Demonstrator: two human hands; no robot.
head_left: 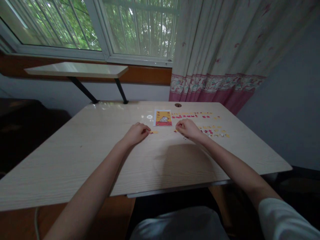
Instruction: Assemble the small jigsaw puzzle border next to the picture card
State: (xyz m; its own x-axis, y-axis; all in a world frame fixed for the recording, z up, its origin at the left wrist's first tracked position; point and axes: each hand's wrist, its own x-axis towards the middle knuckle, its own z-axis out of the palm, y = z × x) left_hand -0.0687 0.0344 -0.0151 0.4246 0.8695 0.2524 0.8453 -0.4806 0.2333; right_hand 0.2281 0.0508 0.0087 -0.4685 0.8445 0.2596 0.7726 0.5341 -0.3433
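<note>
Jigsaw pieces [184, 116] in rows right of a picture card [163, 118], two bare hands over the desk

The small pieces, mostly yellow, red and whitish, lie on the pale wood-grain desk [140, 166], the larger part of them on the right side. Beyond the right hand [188, 129] run a yellow row and, just nearer, a red row; past the wrist, to its right, more yellow, red and pale pieces lie in looser lines.

The picture card lies flat between the two groups of fingers and a little farther off. It shows a white animal figure on an orange and red ground.

The left hand [138, 133] rests low over the desk with its fingers bent and its thumb and forefinger tips close together, right beside a small yellow cluster [154, 132]. Whether they pinch a piece, I cannot tell. The right hand is curled too, its fingertips gathered toward the left, above a small dark piece [175, 131]; whether anything sits between them, I cannot tell either. A few tiny pieces [185, 137] lie on the near side of this hand.

At the desk's far left stands a raised shelf [77, 69] on dark supports, below the window [140, 30]. A flowered curtain [215, 50] hangs behind the right side.
</note>
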